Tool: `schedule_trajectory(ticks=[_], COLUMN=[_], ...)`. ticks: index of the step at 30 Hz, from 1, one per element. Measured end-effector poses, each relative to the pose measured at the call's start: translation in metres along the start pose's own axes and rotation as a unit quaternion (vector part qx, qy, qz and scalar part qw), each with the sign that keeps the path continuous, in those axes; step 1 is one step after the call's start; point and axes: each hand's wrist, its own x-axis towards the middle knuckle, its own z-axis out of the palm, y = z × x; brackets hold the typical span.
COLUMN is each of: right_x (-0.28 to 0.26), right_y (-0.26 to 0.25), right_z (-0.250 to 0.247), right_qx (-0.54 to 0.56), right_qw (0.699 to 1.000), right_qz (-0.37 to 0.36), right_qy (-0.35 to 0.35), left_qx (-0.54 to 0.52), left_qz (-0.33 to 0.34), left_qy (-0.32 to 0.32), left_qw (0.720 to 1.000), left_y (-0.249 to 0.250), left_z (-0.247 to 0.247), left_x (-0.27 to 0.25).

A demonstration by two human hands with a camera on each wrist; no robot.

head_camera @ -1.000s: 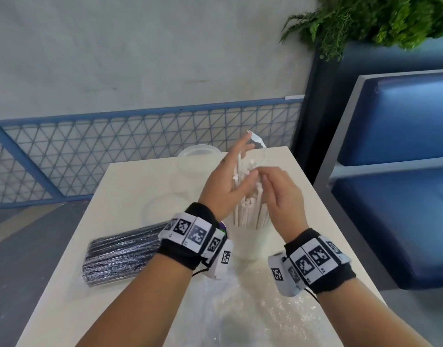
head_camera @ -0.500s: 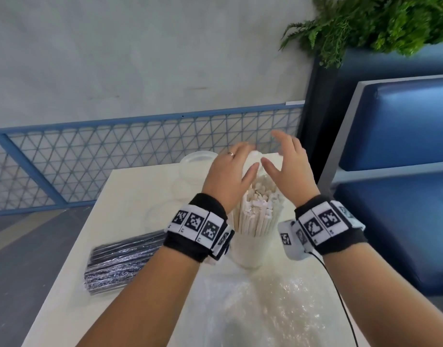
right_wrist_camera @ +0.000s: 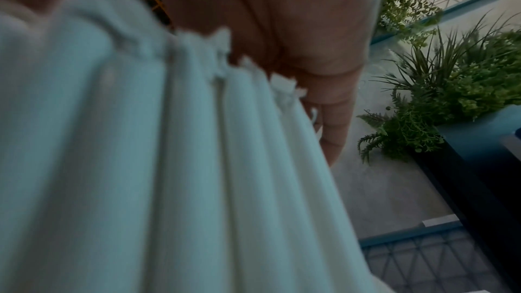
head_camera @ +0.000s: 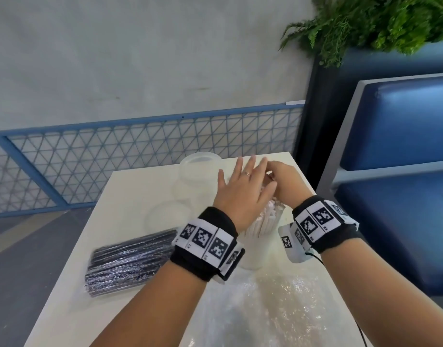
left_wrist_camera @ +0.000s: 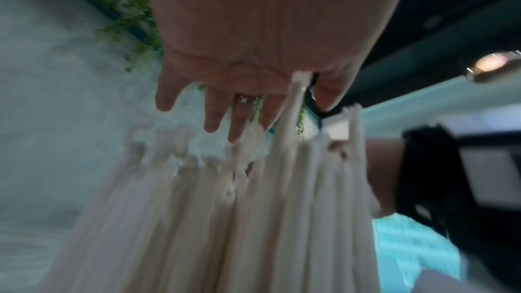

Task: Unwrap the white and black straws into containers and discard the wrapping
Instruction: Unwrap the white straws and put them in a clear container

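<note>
A bundle of white straws (head_camera: pixel 264 220) stands upright in a clear container (head_camera: pixel 254 254) at the middle right of the table. My left hand (head_camera: pixel 243 186) lies flat over the straw tops with its fingers spread and straight. In the left wrist view the palm (left_wrist_camera: pixel 253 52) touches the tip of one taller straw (left_wrist_camera: pixel 293 108). My right hand (head_camera: pixel 285 181) rests on the straw tops from the right, fingers bent down loosely toward the left hand, its palm (right_wrist_camera: pixel 282 30) just over the white straws (right_wrist_camera: pixel 169 164). A wrapped pack of black straws (head_camera: pixel 130 259) lies on the left.
Crumpled clear wrapping (head_camera: pixel 278 311) lies on the near table. An empty clear container (head_camera: pixel 200 166) stands at the far edge, a clear lid (head_camera: pixel 168 216) nearer. The white table (head_camera: pixel 130 196) ends beside a blue bench (head_camera: pixel 403 171) on the right. Mesh railing (head_camera: pixel 115 159) behind.
Both hands have come down from above the straws onto their tops. The left hand's fingers have spread flat, and the right hand has closed in beside it.
</note>
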Motion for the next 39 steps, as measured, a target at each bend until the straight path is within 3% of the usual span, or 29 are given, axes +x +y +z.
schedule_trajectory(ticks=[3, 8, 13, 15, 19, 21, 25, 28, 30, 31, 35, 37, 39], right_x=[-0.007, -0.020, -0.025, -0.023, -0.016, -0.012, -0.005, -0.003, -0.007, -0.010, -0.012, -0.010, -0.011], right_y=[-0.001, 0.002, 0.002, 0.002, -0.003, -0.008, -0.017, -0.017, -0.014, -0.014, -0.012, -0.012, -0.011], right_z=[0.005, 0.005, 0.003, 0.001, -0.004, -0.004, 0.001, 0.004, 0.004, 0.003, 0.004, 0.006, 0.006], right_qx=[0.016, 0.086, 0.098, 0.094, 0.072, 0.068, 0.022, -0.023, -0.008, 0.006, 0.015, -0.003, 0.018], right_qw=[1.000, 0.996, 0.995, 0.994, 0.996, 0.997, 0.999, 0.998, 0.999, 1.000, 0.999, 0.999, 0.999], right_qz=[0.009, 0.016, 0.010, 0.024, 0.048, 0.048, 0.039, 0.055, 0.028, 0.015, 0.036, 0.024, 0.001], right_qy=[-0.020, -0.009, 0.034, 0.042, 0.019, 0.009, 0.000, -0.033, -0.026, -0.023, -0.019, -0.024, -0.040], left_qx=[0.092, 0.075, -0.021, -0.039, 0.058, 0.092, -0.001, -0.061, -0.046, -0.034, -0.004, -0.020, -0.080], left_qz=[-0.016, 0.004, 0.031, 0.031, 0.096, 0.073, -0.015, 0.009, 0.058, 0.075, 0.033, 0.039, 0.046], left_qy=[-0.040, -0.028, 0.096, 0.115, 0.117, 0.099, 0.044, 0.145, 0.231, 0.244, 0.080, 0.056, 0.086], left_qw=[0.995, 0.997, 0.995, 0.992, 0.987, 0.988, 0.999, 0.988, 0.970, 0.966, 0.996, 0.997, 0.992], left_y=[-0.012, -0.024, -0.026, -0.029, -0.031, -0.029, -0.029, -0.032, -0.038, -0.040, -0.035, -0.035, -0.037], left_z=[0.028, 0.030, 0.025, 0.027, 0.032, 0.031, 0.024, 0.028, 0.035, 0.036, 0.035, 0.034, 0.031], left_x=[0.000, -0.001, -0.004, -0.003, -0.004, -0.002, 0.003, -0.002, -0.007, -0.009, -0.011, -0.010, -0.012])
